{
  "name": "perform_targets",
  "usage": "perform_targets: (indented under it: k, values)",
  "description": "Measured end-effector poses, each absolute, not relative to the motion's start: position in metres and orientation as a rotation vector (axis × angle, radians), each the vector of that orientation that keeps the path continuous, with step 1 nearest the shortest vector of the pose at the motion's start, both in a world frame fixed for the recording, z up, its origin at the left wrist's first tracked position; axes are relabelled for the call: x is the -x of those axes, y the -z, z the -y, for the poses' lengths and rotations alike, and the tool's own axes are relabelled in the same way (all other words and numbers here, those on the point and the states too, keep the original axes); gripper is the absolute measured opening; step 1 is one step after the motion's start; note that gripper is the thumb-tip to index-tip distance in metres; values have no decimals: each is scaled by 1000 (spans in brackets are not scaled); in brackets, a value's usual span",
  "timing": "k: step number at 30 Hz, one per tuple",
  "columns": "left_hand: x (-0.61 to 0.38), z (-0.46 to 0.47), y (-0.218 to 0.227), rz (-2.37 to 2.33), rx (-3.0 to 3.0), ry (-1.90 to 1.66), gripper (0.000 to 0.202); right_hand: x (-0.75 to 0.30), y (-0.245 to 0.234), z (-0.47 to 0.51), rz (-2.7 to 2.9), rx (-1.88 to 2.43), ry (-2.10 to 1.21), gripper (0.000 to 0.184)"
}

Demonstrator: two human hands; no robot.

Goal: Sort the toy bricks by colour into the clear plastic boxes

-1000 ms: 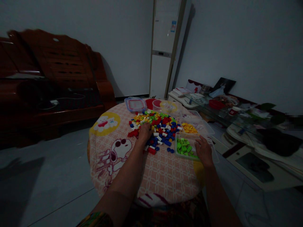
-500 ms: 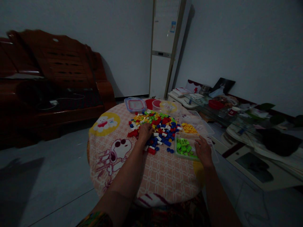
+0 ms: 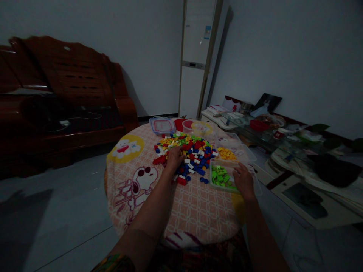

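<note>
A heap of mixed toy building bricks (image 3: 195, 155) in red, blue, white, yellow and green lies on the round table. My left hand (image 3: 174, 159) reaches onto the heap's near left side. Its fingers point into the bricks, slightly apart, and no held brick shows. Right of the heap stands a clear plastic container (image 3: 224, 187) with green bricks (image 3: 220, 175) in it. Over its right end rests my right hand (image 3: 244, 180), fingers loosely bent and apart; whether it touches the rim is unclear. Yellow bricks (image 3: 226, 153) lie in another clear container just behind.
A patterned cloth (image 3: 198, 211) covers the table. At its far side are a blue-edged plastic lid or box (image 3: 162, 125) and a round clear tub (image 3: 188, 125). A cluttered glass-topped cabinet (image 3: 244, 130) runs along the right. A wooden bench (image 3: 79, 83) stands at left.
My left hand has shifted slightly, and its fingers are a little straighter over the bricks. My right hand stays by the green-brick container.
</note>
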State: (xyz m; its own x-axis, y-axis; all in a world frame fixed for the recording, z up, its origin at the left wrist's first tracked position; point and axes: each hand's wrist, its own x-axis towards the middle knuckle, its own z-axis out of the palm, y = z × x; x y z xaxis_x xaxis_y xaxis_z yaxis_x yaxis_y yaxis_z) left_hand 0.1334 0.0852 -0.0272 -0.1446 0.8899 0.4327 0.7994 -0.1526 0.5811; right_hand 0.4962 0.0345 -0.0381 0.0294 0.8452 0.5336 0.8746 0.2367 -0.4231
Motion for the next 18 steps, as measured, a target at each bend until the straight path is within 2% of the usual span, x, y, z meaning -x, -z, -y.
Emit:
perform_targets:
  k: [4,9,15,18]
  values:
    - [-134,-83,24,-1945,-1966,-1161,33,-496,37,-34,1801,1606,40,35]
    - [-129,-84,16,-1775,-1550,-1378,25,-497,40,-35,1804,1593,65,35]
    - [-133,-85,13,-1413,-1232,-1525,43,-497,40,-35,1810,1578,76,34]
    - [-138,-83,14,-1374,-1212,-1484,42,-497,39,-35,1815,1581,64,35]
